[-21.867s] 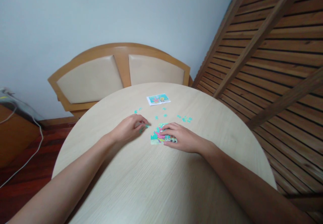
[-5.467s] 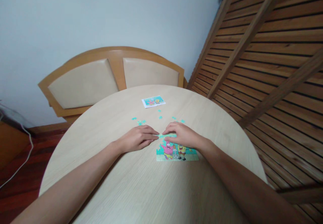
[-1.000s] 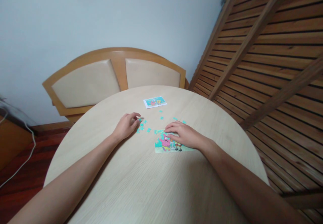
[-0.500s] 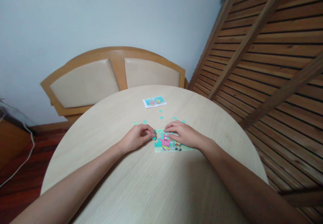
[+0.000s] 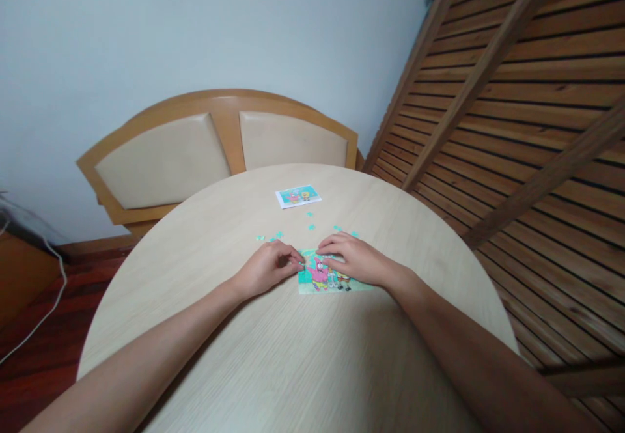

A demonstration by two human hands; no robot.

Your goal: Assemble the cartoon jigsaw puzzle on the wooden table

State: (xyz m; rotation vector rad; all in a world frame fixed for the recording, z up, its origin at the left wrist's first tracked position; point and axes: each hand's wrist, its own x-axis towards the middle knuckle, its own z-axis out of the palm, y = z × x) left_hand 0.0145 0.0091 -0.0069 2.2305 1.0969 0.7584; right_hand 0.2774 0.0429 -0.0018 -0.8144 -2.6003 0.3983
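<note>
A partly assembled jigsaw puzzle (image 5: 319,283) lies on the table, showing a pink starfish and other cartoon figures on teal. At its left edge, my left hand (image 5: 271,267) has thumb and fingers pinched on a small teal puzzle piece (image 5: 302,266), mostly hidden by the fingertips. My right hand (image 5: 359,258) rests over the puzzle's upper right part with its fingers stretched out, covering some of the picture. Loose teal pieces lie just beyond the hands, among them one puzzle piece (image 5: 311,227) above the puzzle and another (image 5: 279,234) near my left hand.
A printed picture card (image 5: 299,196) with a similar scene lies farther back on the round wooden table (image 5: 219,224). Behind it stands a padded wooden headboard (image 5: 224,133) against the wall. Slatted wooden boards (image 5: 512,127) lean at the right, and a white cable (image 5: 56,299) hangs at left.
My left hand has moved slightly to the right, bringing the teal piece against the puzzle's left edge. My right hand stays in place.
</note>
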